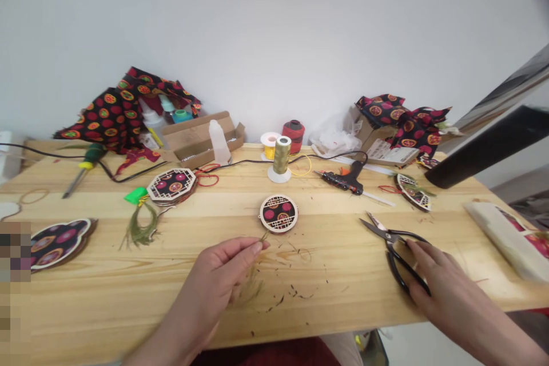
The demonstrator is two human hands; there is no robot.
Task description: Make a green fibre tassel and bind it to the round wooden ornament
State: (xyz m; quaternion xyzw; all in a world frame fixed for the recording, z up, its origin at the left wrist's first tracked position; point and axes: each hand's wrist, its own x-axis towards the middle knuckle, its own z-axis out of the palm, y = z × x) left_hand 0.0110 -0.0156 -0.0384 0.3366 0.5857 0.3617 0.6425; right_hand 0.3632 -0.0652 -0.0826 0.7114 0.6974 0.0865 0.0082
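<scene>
My left hand (223, 274) pinches a thin green tassel (255, 274) of threads just below a small round wooden ornament (278, 213) with black and red fabric inside. My right hand (433, 271) rests on the black handles of a pair of scissors (392, 243) lying on the wooden table (334, 297), its fingers laid over them. Snipped thread bits lie scattered on the wood between my hands.
A black glue gun (347, 179), thread spools (282, 155), an octagonal ornament (172, 185) with a green tassel (139, 229), a screwdriver (81, 168), glue bottles, a cardboard box (197, 138) and patterned fabric (115, 108) line the back. More ornaments lie at the far left (58, 242) and right (414, 191).
</scene>
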